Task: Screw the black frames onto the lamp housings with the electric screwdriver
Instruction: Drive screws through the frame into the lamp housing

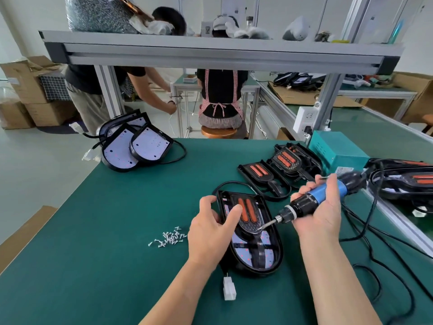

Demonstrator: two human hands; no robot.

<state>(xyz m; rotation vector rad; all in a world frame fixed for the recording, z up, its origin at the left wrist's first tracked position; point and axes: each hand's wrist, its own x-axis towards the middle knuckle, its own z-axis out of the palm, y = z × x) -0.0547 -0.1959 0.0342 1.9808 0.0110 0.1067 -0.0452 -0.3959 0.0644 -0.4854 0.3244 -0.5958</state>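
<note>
Drove a screw through the black frame (251, 227), lamp housing (255, 254) gripped in the left hand (210, 233), electric screwdriver (304, 204) clasped in the right hand (321, 214); next likely needed another from the screw pile (169, 238) beside the left hand.

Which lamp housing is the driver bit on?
The nearest lamp housing, gripped by the left hand; the electric screwdriver in the right hand touches its black frame. Other housings lie untouched behind.
</note>
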